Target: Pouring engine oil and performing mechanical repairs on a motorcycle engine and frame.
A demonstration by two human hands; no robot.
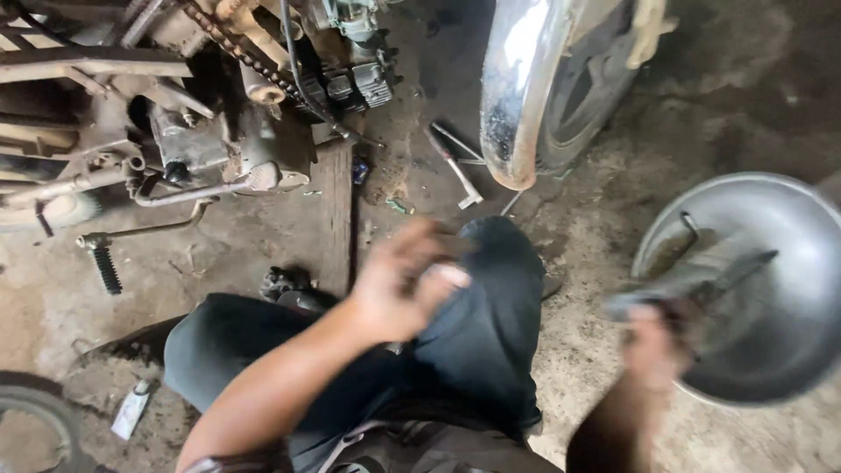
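Nearest to us our own legs fold under us in dark trousers [473, 333], the knee pointing away over the dirty concrete floor [604, 219]. Our left hand [405, 282] hovers above that knee, blurred, its fingers [447, 278] curled loosely inward; we cannot tell whether they hold anything. Our right hand [653, 343] is out to the side, also blurred, its fingers closed around the near end of a grey metal tool [692, 278], which reaches up and away over the metal bowl [788, 350]. The bowl sits on the floor just beside our right hand, wide and round, with a bent metal hook [689, 229] lying against its far inner wall.

At the left, low on the floor, lies a small white tube [131, 410], and beyond it a ribbed black footpeg [105, 267] at the end of a thin rod. A little farther, past the knee, a T-shaped wrench [455, 171] rests on the floor. Beyond that stands the greasy engine [219, 140] of a motorcycle with its chain [245, 52] running up, and to the right the shiny chrome mudguard [517, 88] curves over a tyre [583, 96].
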